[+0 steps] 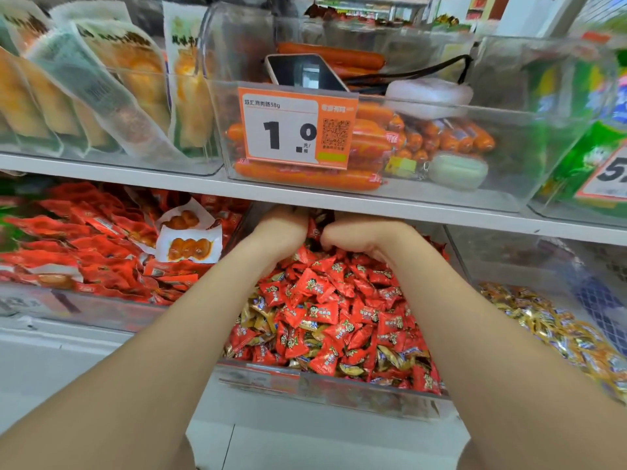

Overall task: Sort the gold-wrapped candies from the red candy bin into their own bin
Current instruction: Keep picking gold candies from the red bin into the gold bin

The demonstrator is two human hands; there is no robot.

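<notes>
**Sort partly done: gold still mixed into the red bin**

Both your hands are at the back of the red candy bin (pixel 322 385), just under the shelf (pixel 135 171).
- Left hand (pixel 281 228): the fingers are hidden behind the shelf edge, so I can't tell if it's gripping anything.
- Right hand (pixel 359 239): the fingers are curled down into the pile. I can't tell whether they hold a candy, or which colour.

Done so far: the gold bin (pixel 515 259) to the right of the red one already holds a layer of gold candies (pixel 549 327), so some of the sorting looks finished.

Left to do: stray gold candies (pixel 258 313) still sit among the red candies (pixel 319 286). There's a cluster at the front left and more along the front right edge. Anything buried under the top layer isn't visible.

My read is midway at best. The front strays are the easy picks, and neither hand is near them. After those, you'll need to dig through the pile to check for more.
</notes>
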